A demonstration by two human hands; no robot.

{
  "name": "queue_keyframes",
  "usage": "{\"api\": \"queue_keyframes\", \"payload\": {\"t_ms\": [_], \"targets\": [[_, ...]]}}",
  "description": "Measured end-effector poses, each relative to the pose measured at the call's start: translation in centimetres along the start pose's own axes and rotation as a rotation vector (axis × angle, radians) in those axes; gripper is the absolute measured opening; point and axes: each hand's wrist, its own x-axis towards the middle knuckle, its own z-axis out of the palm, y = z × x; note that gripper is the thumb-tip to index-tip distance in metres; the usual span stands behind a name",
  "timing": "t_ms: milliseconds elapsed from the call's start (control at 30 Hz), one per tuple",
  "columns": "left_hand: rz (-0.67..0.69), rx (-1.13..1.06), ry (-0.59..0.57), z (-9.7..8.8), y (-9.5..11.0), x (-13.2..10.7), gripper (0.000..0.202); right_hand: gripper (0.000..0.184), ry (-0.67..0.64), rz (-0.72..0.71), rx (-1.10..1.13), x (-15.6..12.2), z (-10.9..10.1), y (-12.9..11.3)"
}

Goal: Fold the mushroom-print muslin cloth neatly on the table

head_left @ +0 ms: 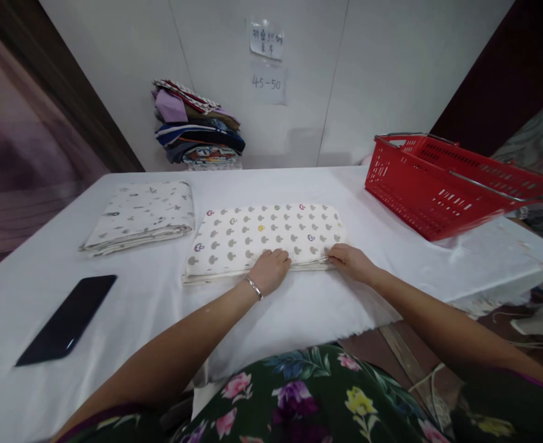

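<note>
A folded white cloth (271,237) printed with grey and a few coloured mushroom shapes lies flat on the table in front of me. My left hand (271,271), with a bracelet at the wrist, has its fingers curled over the middle of the cloth's near edge; the thumb is hidden. At the near right corner, my right hand (351,261) pinches the layered edge between thumb and fingers. To the left lies a second folded white cloth (144,212) with small grey motifs, and neither hand touches it.
A dark phone (71,320) rests on the white-covered table (160,332) at the left. A red plastic basket (438,184) with metal handles stands at the right. Several folded fabrics (200,132) are stacked by the back wall, near paper notes (268,83).
</note>
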Motion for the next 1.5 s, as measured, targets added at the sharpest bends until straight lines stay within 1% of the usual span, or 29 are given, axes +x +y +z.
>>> {"api": "queue_keyframes", "payload": {"t_ms": [200, 367, 433, 567, 667, 767, 933, 1067, 1200, 1333, 1400, 1500], "targets": [[-0.021, 0.049, 0.066, 0.6, 0.6, -0.1, 0.019, 0.027, 0.028, -0.055, -0.078, -0.2, -0.1, -0.6], [-0.104, -0.048, 0.117, 0.1, 0.2, -0.2, 0.020, 0.027, 0.042, -0.097, -0.143, -0.6, -0.1, -0.8], [-0.146, -0.116, 0.105, -0.3, -0.1, -0.2, 0.018, 0.029, 0.043, -0.132, -0.169, -0.8, -0.1, -1.0], [-0.185, -0.205, 0.056, -1.0, -0.3, 0.0, 0.018, 0.027, 0.029, -0.181, -0.217, -1.1, 0.1, -1.4], [-0.213, -0.240, 0.034, -1.2, -0.4, 0.3, 0.020, 0.028, 0.044, -0.150, -0.245, -1.2, 0.5, -1.4], [-0.235, -0.272, 0.026, -1.3, -0.5, 0.5, 0.021, 0.029, 0.070, -0.121, -0.227, -1.0, 0.5, -1.2], [-0.247, -0.297, 0.015, -1.2, -0.8, 0.7, 0.022, 0.030, 0.038, -0.100, -0.110, -0.5, -0.4, -1.2], [-0.271, -0.300, 0.019, -1.2, -0.9, 0.8, 0.023, 0.030, 0.034, -0.084, -0.136, -0.1, 0.0, -1.8], [-0.263, -0.283, 0.042, -1.3, -1.0, 1.0, 0.023, 0.025, 0.049, -0.063, -0.222, 0.2, 0.8, -2.2], [-0.256, -0.247, 0.072, -1.0, -1.0, 1.0, 0.024, 0.024, 0.057, -0.047, -0.259, -0.2, 0.9, -1.6], [-0.230, -0.209, 0.083, -0.5, -1.0, 0.8, 0.023, 0.028, 0.060, -0.052, -0.262, -0.7, 0.9, -1.0], [-0.145, -0.131, 0.084, 0.2, -0.8, 0.3, 0.021, 0.033, 0.090, -0.076, -0.257, -1.3, 1.0, -0.1]]}}
